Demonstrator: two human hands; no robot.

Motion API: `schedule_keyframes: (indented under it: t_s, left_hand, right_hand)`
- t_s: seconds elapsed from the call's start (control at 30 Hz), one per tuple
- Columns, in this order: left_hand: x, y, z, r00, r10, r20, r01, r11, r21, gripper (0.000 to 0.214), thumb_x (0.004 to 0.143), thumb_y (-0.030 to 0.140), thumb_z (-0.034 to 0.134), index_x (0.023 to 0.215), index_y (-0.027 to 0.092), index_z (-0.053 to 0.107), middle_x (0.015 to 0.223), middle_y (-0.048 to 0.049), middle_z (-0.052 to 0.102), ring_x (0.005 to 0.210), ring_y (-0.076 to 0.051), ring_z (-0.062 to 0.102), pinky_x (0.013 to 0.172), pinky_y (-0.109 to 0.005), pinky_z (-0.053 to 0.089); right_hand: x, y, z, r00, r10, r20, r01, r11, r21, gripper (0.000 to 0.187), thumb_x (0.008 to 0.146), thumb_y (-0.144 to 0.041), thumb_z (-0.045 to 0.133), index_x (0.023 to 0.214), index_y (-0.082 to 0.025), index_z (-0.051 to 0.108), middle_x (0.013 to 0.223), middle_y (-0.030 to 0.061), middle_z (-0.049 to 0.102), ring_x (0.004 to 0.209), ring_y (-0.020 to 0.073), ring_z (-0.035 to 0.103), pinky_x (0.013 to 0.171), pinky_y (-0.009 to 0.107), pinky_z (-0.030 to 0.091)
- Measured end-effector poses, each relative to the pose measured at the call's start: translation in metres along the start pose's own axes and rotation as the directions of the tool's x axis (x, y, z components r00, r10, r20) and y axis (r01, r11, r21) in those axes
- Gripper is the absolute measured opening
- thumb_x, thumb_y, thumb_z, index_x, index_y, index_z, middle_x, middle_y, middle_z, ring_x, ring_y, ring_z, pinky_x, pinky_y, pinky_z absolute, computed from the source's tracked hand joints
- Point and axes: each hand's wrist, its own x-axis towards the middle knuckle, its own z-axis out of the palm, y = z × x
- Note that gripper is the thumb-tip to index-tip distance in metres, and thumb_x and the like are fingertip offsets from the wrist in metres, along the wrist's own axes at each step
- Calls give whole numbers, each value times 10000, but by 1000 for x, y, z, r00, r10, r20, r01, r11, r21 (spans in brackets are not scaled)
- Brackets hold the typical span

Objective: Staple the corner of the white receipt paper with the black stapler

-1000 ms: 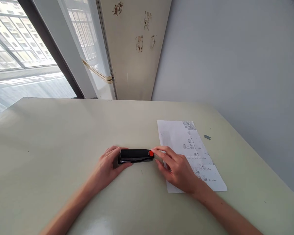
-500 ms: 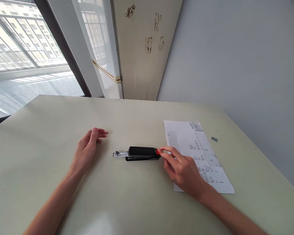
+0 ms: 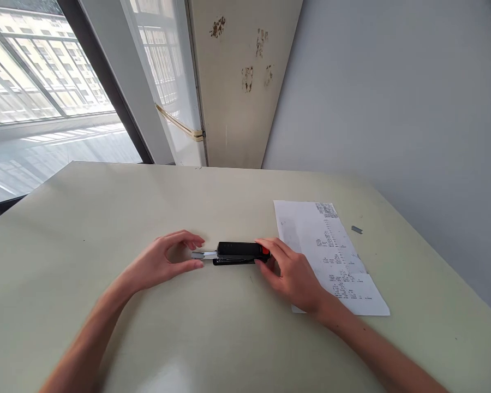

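Note:
A black stapler (image 3: pixel 239 249) lies sideways on the table, with a red button (image 3: pixel 265 250) at its right end. Out of its left end sticks a silver metal tray (image 3: pixel 204 255). My right hand (image 3: pixel 290 273) grips the right end, thumb at the near side and fingers over the far side by the button. Around the tray's tip, my left hand (image 3: pixel 157 262) holds its thumb and fingers apart in a C shape; I see no contact with the metal.
A printed paper sheet (image 3: pixel 311 229) lies to the right, partly under my right hand and forearm. Beyond it is a small grey strip (image 3: pixel 357 230), possibly staples. The pale table (image 3: pixel 106 218) ends at a grey wall (image 3: pixel 393 98), with a white fridge (image 3: pixel 237 120) behind.
My left hand has moved right and turned, its thumb and fingers now spread around the tray's end. My right hand has gone from fingertips on the red button to a grip around the stapler's end.

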Motion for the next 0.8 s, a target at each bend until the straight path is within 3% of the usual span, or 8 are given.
schedule_keyframes:
  t_s: [0.1,0.33,0.47,0.53,0.6,0.7,0.8]
  left_hand:
    - [-2,-2,-5,999,23,49,-26,998,60,417,839,672,736,1056,325,818,1141,-40,784,1042,-285,732,966,-397,587]
    - [-2,-7,-8,1000,3,20,-5,997,73,367,900,660,669,1028,357,833,1126,-8,791,981,-264,731,882,-351,593]
    - [-3,-3,-10,986,-6,-168,22,996,92,380,890,673,677,1006,340,818,1066,-5,801,941,-256,725,808,-324,576]
    - [-3,8,-6,957,39,-288,-10,995,102,364,903,649,683,978,316,807,1005,-5,802,887,-232,720,792,-307,558]
    - [-2,27,2,942,124,-311,-89,988,126,334,930,601,686,970,289,798,942,-6,796,806,-196,703,727,-279,541]
    - [-2,65,23,942,267,-203,-244,961,133,232,972,483,690,1010,276,787,895,6,780,714,-148,670,568,-227,485]
    - [-3,100,47,917,370,-148,-361,929,84,143,999,376,685,1055,273,768,924,15,779,757,-135,690,645,-220,528]
  right_hand:
    - [-3,2,2,1000,18,5,-18,1000,5,364,1052,-273,539,1415,-293,545,1248,48,715,663,142,694,650,342,629]
    - [-6,4,2,1000,10,23,-10,1000,11,392,1058,-270,537,1448,-297,514,1277,52,699,673,135,668,649,339,615]
    - [-6,3,-1,998,-29,-57,27,999,-47,408,1061,-263,525,1466,-295,491,1394,97,655,745,154,706,601,328,588]
    - [-5,-1,-6,986,-90,-141,82,995,-62,395,1064,-248,521,1455,-296,496,1418,111,642,810,166,725,641,330,599]
    - [-5,-7,-15,959,-194,-207,186,981,-53,385,1064,-224,529,1443,-284,501,1383,110,662,958,190,738,776,352,624]
    - [-8,-21,-32,901,-381,-209,376,924,-65,384,1057,-213,578,1431,-233,495,1316,116,699,1156,212,708,932,373,607]
    - [-19,-33,-47,853,-479,-207,460,877,-136,336,1038,-218,644,1357,-200,539,1178,106,745,1007,186,732,825,323,607]
